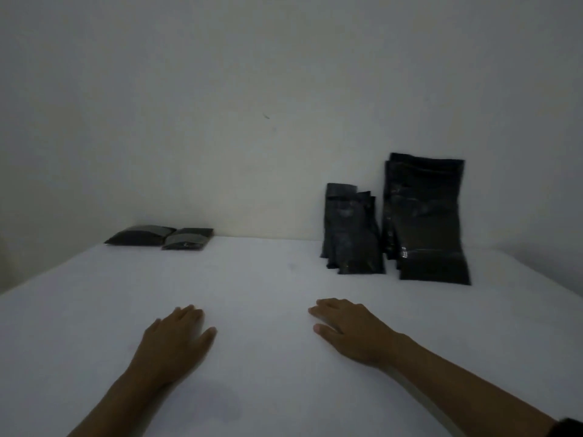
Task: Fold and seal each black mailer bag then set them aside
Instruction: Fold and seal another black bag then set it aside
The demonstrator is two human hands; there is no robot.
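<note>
Left hand (176, 339) and right hand (350, 329) are laid flat, empty, on the table (284, 310); unfolded mailer bags (426, 222) are propped at two o'clock.

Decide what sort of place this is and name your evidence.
Probably a makeshift home packing spot: a plain white surface against a bare wall, upright black mailer bags, flat folded ones.

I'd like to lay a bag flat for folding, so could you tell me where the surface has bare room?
The white surface is bare between the left hand and right hand, and on to the wall. It is crowded far left by the flat bags and far right by the leaning bags.
</note>
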